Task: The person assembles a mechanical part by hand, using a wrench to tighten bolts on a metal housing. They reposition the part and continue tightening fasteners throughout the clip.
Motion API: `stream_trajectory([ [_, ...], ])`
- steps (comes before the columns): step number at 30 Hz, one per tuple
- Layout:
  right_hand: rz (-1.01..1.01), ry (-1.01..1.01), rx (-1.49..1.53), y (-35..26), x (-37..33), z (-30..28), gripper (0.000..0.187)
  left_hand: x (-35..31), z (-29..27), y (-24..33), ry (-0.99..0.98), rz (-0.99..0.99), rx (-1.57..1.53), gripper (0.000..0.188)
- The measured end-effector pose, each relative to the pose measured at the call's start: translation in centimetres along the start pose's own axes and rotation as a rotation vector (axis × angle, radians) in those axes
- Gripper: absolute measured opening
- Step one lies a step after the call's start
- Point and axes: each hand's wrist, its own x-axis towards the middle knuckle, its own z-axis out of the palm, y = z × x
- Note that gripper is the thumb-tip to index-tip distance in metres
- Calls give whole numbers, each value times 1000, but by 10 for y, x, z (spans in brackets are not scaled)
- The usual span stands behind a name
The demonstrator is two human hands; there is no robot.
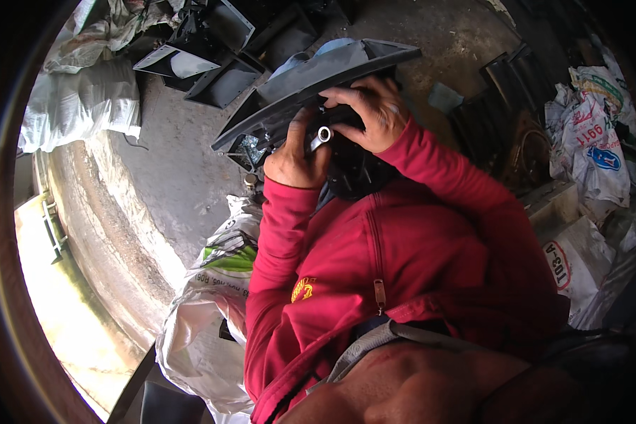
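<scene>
A long dark grey metal frame (311, 81) lies tilted in front of me, against my lap. My left hand (293, 159) is closed around a silver socket wrench (321, 136), whose hollow round end points up toward me. Only that end shows; the rest is hidden by the hand and the frame. On the frame's near side, my right hand (374, 113) has its fingers bent against the dark metal. Its index fingertip is beside a small bolt (323, 108), and its thumb tip is close to the wrench end. Whether it pinches a small part is hidden.
Several similar dark frames (222, 81) lie on the concrete floor (169, 184) ahead and left. White sacks (85, 106) stand at far left, with another sack (212, 297) beside my left arm. At right are dark metal parts (509, 92) and printed sacks (593, 141).
</scene>
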Motion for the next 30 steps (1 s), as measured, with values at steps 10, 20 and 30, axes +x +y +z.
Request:
stream_trajectory([
  [10, 18, 15, 26, -2, -1, 1, 69, -1, -2, 0, -53, -13, 103, 51],
  [20, 25, 13, 21, -5, 0, 0, 62, -5, -3, 0, -46, -3, 79, 51],
  [30, -27, 6, -45, -6, 2, -1, 60, -4, 8, 1, 76, -54, -17, 49],
])
